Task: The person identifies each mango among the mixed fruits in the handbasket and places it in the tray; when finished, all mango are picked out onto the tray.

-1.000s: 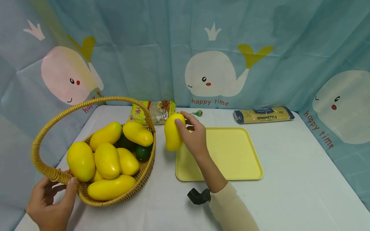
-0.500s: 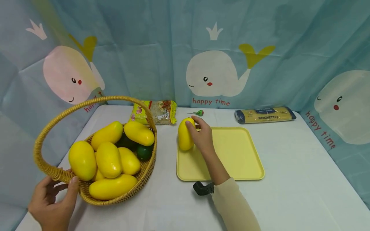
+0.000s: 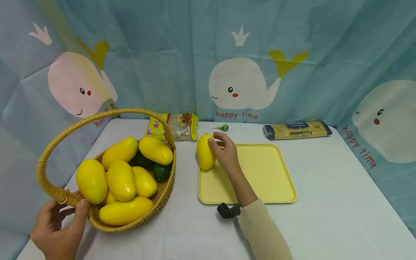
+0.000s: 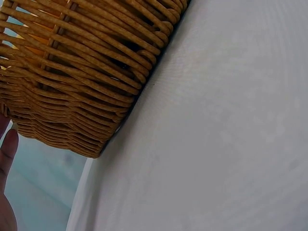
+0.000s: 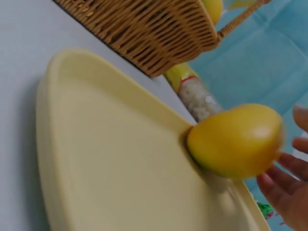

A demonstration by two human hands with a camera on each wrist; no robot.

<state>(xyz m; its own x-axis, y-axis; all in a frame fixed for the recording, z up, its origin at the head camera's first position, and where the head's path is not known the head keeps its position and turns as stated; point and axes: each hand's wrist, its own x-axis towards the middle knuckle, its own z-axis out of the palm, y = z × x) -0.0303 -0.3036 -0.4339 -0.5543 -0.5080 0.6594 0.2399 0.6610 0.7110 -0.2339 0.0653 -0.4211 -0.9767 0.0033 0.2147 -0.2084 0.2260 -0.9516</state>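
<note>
A yellow mango [image 3: 206,155] rests on the left rim of the pale yellow tray [image 3: 263,177], near its back corner. Close on its right is my right hand [image 3: 226,154]; in the right wrist view the thumb stands off the mango and the loosely spread fingers [image 5: 284,183] are at its end, some perhaps still touching. My left hand [image 3: 60,229] grips the wicker basket [image 3: 164,200] at its rim by the handle's base. Several yellow mangoes [image 3: 121,180] fill the basket, with dark green fruit [image 3: 161,172] among them. The left wrist view shows mostly basket weave and fingertips.
Behind the basket lies a yellow and clear food packet [image 3: 180,127]. A small green and red item [image 3: 223,127] lies behind the tray, and a spaghetti packet [image 3: 297,130] is at the back right. Whale-printed blue curtain [image 3: 156,83] encloses the white table.
My right hand has carried the mango rightward from beside the basket onto the tray's left edge. Its fingers have loosened, and the mango has leaned slightly left. The left hand has stayed put.
</note>
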